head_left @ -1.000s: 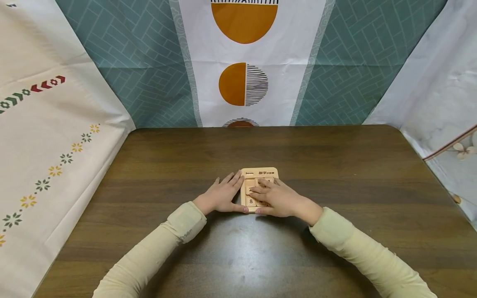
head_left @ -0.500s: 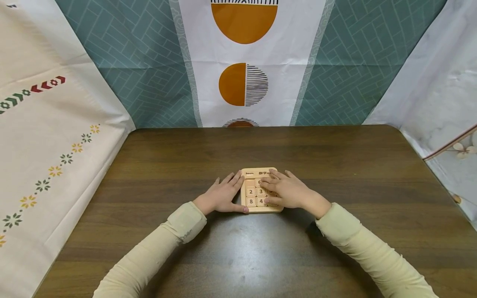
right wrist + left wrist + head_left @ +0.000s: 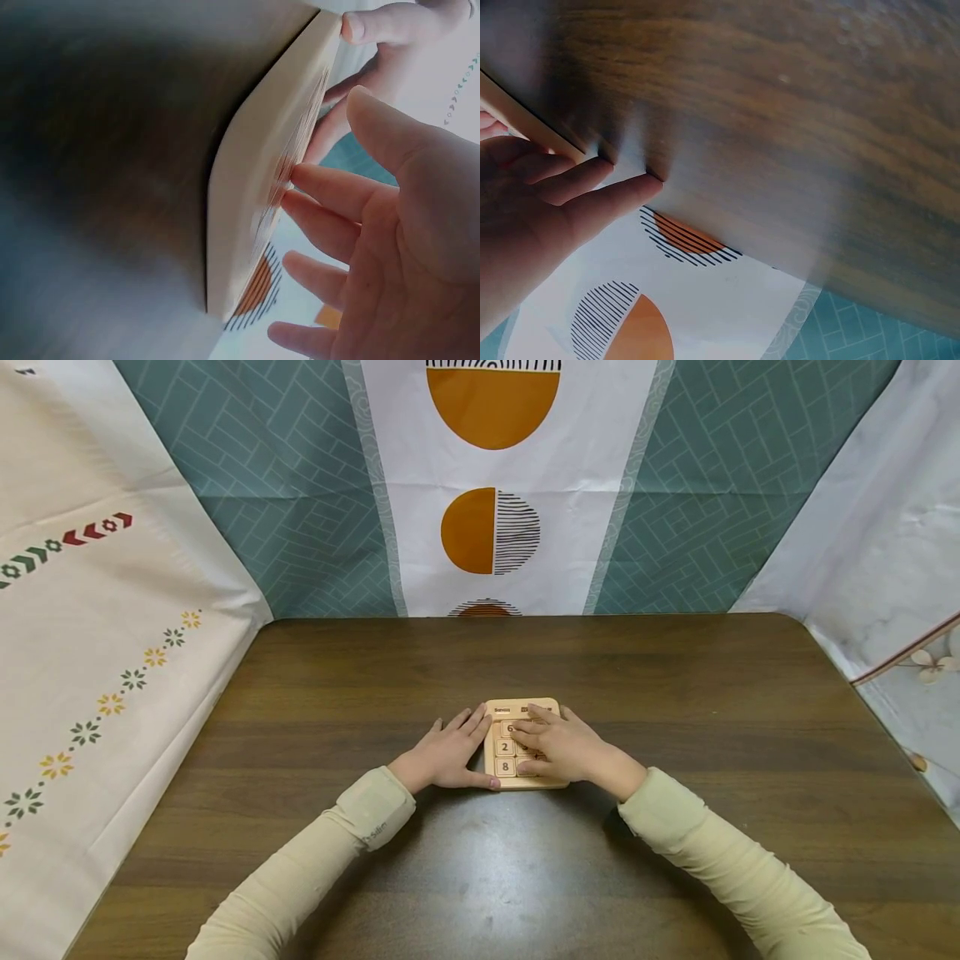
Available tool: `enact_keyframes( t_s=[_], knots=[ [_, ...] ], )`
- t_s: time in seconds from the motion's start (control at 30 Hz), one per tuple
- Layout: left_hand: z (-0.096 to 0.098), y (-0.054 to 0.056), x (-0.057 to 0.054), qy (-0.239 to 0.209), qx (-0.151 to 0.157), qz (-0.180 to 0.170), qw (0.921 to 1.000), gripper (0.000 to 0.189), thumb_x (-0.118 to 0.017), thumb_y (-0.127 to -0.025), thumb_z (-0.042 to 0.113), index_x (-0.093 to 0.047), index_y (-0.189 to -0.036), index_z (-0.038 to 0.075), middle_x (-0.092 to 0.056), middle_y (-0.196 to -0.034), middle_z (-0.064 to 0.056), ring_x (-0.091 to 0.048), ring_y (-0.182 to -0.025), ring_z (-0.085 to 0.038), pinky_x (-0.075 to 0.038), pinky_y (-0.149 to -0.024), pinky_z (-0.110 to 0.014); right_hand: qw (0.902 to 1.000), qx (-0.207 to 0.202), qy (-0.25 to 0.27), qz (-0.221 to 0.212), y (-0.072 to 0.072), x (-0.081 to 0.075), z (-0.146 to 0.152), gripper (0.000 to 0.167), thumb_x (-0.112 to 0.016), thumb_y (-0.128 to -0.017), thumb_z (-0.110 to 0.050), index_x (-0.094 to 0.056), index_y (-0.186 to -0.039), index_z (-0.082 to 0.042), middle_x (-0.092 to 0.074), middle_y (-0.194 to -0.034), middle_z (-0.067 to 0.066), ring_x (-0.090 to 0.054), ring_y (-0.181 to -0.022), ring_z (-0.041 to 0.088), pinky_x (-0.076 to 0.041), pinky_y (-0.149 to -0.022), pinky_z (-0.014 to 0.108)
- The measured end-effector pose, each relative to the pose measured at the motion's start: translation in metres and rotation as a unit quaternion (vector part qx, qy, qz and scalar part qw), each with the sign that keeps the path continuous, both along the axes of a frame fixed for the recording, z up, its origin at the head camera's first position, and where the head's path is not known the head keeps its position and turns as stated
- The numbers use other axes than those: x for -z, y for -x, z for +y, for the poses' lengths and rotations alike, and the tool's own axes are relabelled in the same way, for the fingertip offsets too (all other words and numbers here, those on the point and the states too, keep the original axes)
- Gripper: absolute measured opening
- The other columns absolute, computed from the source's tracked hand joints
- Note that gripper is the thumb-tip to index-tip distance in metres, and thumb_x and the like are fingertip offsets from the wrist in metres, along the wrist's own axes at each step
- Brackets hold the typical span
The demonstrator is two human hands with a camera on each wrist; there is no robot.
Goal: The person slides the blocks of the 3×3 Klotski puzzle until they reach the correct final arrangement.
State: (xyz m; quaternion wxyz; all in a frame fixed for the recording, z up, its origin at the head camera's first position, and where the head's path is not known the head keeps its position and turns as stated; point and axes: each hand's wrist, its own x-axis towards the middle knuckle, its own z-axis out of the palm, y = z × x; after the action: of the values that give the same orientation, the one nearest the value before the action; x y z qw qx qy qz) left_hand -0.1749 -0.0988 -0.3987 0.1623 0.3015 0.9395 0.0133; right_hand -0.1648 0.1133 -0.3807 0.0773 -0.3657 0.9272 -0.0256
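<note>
Wooden number board (image 3: 505,748) beneath the right hand (image 3: 567,750)

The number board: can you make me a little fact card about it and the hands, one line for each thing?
Board: wooden number board, lying on the table
Readable, top to bottom: 6 tile, 2 tile, 8 tile
Other numbers: mostly covered by the right hand
Left hand: spread along the board's left edge, thumb at the near corner
Right hand: over the board, fingertips seeming to touch its face
Behind: teal and white cloth with orange shapes
</note>
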Motion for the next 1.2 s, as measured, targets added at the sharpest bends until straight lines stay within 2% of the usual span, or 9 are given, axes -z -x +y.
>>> enact_keyframes(
  t_s=[0.43, 0.83, 1.2],
  knots=[
    [-0.001, 0.0, 0.001, -0.002, 0.003, 0.002, 1.0, 0.104, -0.048, -0.076, 0.072, -0.008, -0.147, 0.008, 0.0, -0.152, -0.008, -0.011, -0.137, -0.029, -0.022, -0.1, -0.058, 0.9997, 0.004, -0.002, -0.022, -0.001, 0.002, -0.006, 0.059, -0.05, -0.09, -0.047, -0.043, -0.138, -0.013, -0.037, -0.143, 0.002, -0.022, -0.134, 0.029, -0.02, -0.1, 0.058],
    [0.0, 0.0, 0.001, 0.007, 0.0, 0.008, 0.9999, 0.104, -0.047, -0.075, 0.073, -0.009, -0.147, 0.008, 0.001, -0.152, -0.009, -0.011, -0.137, -0.028, -0.022, -0.1, -0.057, 0.9993, 0.038, 0.004, -0.004, -0.006, -0.005, 0.025, 0.056, -0.052, -0.089, -0.045, -0.049, -0.133, -0.01, -0.041, -0.139, 0.007, -0.022, -0.134, 0.033, -0.021, -0.097, 0.062],
    [0.0, 0.0, 0.002, 0.003, 0.002, 0.009, 1.0, 0.104, -0.047, -0.075, 0.073, -0.008, -0.147, 0.008, 0.001, -0.152, -0.009, -0.011, -0.137, -0.028, -0.022, -0.1, -0.057, 0.999, 0.043, 0.012, -0.001, -0.005, 0.0, 0.016, 0.056, -0.053, -0.089, -0.046, -0.051, -0.132, -0.01, -0.045, -0.137, 0.006, -0.024, -0.133, 0.033, -0.021, -0.098, 0.061]
  ],
)
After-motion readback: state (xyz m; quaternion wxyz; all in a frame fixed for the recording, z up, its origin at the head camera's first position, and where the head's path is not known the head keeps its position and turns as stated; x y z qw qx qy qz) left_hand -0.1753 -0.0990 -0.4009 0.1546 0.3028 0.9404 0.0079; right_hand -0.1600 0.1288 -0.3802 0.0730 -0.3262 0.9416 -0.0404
